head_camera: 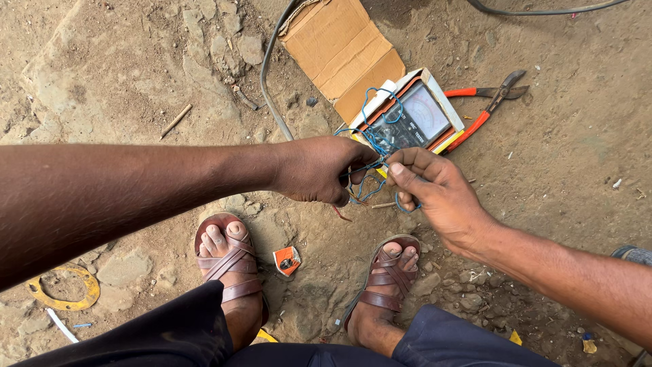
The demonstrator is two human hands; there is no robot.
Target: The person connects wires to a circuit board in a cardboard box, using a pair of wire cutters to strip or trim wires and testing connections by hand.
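Note:
My left hand (316, 170) and my right hand (435, 190) meet over the dirt ground, both pinching thin blue wires (372, 139). The wires tangle upward across an analog meter (414, 122) that lies in an open box just beyond my fingers. My left hand is closed around the wire ends, a reddish strand poking out below it. My right thumb and fingers pinch a blue loop. What the fingertips grip in detail is hidden.
Red-handled pliers (485, 105) lie right of the meter. A cardboard flap (339, 51) and a grey cable (268, 75) are behind it. My sandalled feet (227, 255) flank a small orange packet (286, 259). A yellow ring gasket (64, 289) lies at the lower left.

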